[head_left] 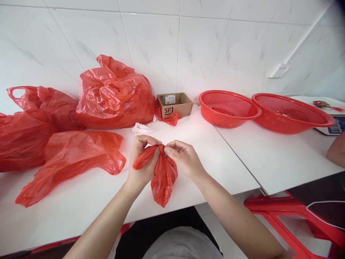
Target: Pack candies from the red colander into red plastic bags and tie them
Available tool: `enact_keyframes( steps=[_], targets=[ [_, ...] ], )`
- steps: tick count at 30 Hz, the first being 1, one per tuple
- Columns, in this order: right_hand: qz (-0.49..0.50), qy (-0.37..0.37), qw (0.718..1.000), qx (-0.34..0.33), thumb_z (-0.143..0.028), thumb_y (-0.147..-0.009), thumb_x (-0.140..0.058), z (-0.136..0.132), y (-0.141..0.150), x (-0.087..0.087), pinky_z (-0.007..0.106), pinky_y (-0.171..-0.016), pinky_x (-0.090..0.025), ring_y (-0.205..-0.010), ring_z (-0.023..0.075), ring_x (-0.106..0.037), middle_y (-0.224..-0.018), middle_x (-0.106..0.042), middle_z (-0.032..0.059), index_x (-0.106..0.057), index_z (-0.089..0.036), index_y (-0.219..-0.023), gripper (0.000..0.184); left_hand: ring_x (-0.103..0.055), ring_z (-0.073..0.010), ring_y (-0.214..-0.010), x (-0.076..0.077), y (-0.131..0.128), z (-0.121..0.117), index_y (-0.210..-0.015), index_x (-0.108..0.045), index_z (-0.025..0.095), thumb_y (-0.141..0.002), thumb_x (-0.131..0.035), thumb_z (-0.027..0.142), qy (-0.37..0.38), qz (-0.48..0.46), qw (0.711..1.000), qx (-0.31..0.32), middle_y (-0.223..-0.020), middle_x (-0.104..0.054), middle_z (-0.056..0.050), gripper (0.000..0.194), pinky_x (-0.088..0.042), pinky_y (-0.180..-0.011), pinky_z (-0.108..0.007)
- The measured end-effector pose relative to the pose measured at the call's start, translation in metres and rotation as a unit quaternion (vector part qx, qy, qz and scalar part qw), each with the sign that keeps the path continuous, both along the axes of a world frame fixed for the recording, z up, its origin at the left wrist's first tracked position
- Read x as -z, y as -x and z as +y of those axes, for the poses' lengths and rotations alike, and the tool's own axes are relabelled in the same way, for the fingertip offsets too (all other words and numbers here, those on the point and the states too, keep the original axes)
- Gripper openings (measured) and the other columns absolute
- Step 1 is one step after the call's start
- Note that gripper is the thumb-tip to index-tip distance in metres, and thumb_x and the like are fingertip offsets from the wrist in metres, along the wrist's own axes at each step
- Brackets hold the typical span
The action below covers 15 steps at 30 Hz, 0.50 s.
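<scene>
A small red plastic bag (164,180) hangs between my two hands above the white table, bunched at its top. My left hand (142,162) is closed around the gathered part, its thumb and fingers pinching near the twist. From the other side, the fingertips of my right hand (184,156) pinch the same knot-like spot. What the bag contains, if anything, cannot be made out. To the left of my left hand lies a flat red plastic bag (78,151), and a crumpled white tissue (142,128) rests just beyond my hands.
Big filled red bags (115,97) stand against the tiled wall at left. A cardboard box (175,106) sits at the back. Two red baskets, a nearer one (229,117) and a wider one (288,124), stand at right beside a scale (335,126). Another person's arm (336,151) shows at the right edge.
</scene>
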State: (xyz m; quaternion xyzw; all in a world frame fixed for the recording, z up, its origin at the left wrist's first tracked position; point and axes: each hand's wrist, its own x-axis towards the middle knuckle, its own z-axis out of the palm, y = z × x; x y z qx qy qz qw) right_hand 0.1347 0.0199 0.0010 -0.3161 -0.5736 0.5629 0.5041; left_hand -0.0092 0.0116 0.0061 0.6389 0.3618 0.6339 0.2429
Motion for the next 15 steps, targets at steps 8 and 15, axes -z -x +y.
enact_keyframes(
  steps=[8, 15],
  targets=[
    [-0.127, -0.013, 0.991, -0.034, -0.022, -0.078, -0.066, 0.013, -0.019, -0.023, 0.026, -0.070, -0.046, -0.075, 0.0119, -0.058, -0.082, -0.066, -0.0003, -0.068, -0.017, -0.084, 0.008, -0.062, -0.0095, -0.072, 0.006, 0.012, 0.003, -0.104, -0.055, 0.028, -0.087, -0.060, 0.008, 0.005, 0.074, 0.997, 0.022, -0.098, -0.061, 0.003, 0.027, -0.050, -0.064, -0.024],
    [-0.298, -0.143, 0.943, 0.043, -0.015, -0.076, -0.058, 0.008, -0.016, -0.039, 0.025, -0.063, -0.043, -0.069, 0.0116, -0.057, -0.077, -0.065, -0.0028, -0.062, -0.020, -0.080, 0.008, -0.067, -0.0137, -0.091, -0.002, 0.018, 0.001, -0.104, -0.060, 0.029, -0.090, -0.059, 0.013, 0.036, 0.136, 0.990, 0.033, -0.103, -0.066, 0.002, 0.021, -0.052, -0.077, -0.026]
  ],
)
